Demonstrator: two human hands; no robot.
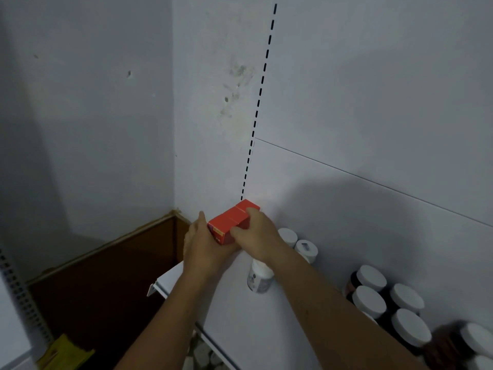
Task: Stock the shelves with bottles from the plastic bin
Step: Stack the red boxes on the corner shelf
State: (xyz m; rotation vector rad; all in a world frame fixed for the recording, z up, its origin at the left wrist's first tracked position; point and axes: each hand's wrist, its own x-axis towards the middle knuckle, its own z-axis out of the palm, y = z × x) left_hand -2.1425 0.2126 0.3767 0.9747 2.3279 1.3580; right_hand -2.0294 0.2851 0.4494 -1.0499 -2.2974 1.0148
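Left hand [198, 244]: fingers straight, palm flat against the near left end of the boxes [226, 222]. It presses, it does not wrap.
Right hand [257, 231]: fingers curled over the top and right side of the boxes, gripping them.
Boxes: red, in a row. I see one seam, so at least two; my fingers hide any more.
Where: at the far left end of the shelf [240, 303], at the foot of the slotted upright [262, 78].
Long axis: the row runs from my left hand away towards the back panel [373, 129]. Its far end looks to be touching the panel, though I can't be sure.
What the next move turns on: the row lies between my two palms and straight ahead of them. I judge the only way left to go is along that axis, squaring it into the corner.
Nearer hand: both are on the boxes. The left has the near end, so I'd say the push is its job.
Bottles [287, 236]: three white ones, just right of my right hand, one under my forearm.
Jars [370, 277]: dark, white lids, well to the right. Four show plainly, and at least two more are blurred or cut off.
Bin: not in view.
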